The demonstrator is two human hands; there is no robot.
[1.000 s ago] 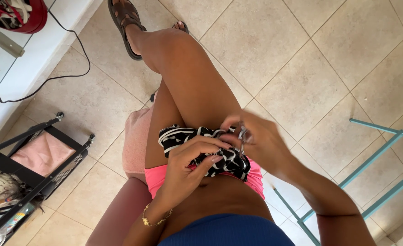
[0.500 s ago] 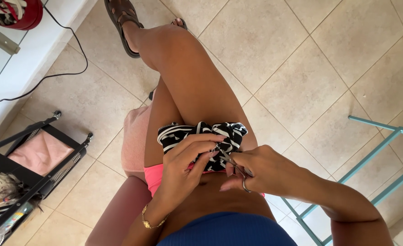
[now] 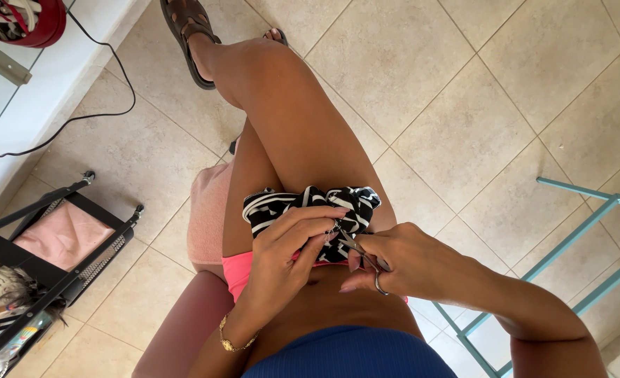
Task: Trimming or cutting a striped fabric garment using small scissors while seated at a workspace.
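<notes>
On the person's lap lies a bunched black-and-white cloth (image 3: pixel 310 210). The left hand (image 3: pixel 289 248) pinches its edge, while the right hand (image 3: pixel 401 262) is closed on small scissors (image 3: pixel 362 255), tips touching the cloth. A black cart (image 3: pixel 51 252) holds a pink cushion (image 3: pixel 61 234).

Black cart (image 3: pixel 51 245); red bowl (image 3: pixel 23 21) — teal frame (image 3: pixel 590 241)

Blue ribbed top (image 3: pixel 355 353), pink shorts (image 3: pixel 238 269), gold bracelet (image 3: pixel 234 343), brown sandals (image 3: pixel 187 31).
</notes>
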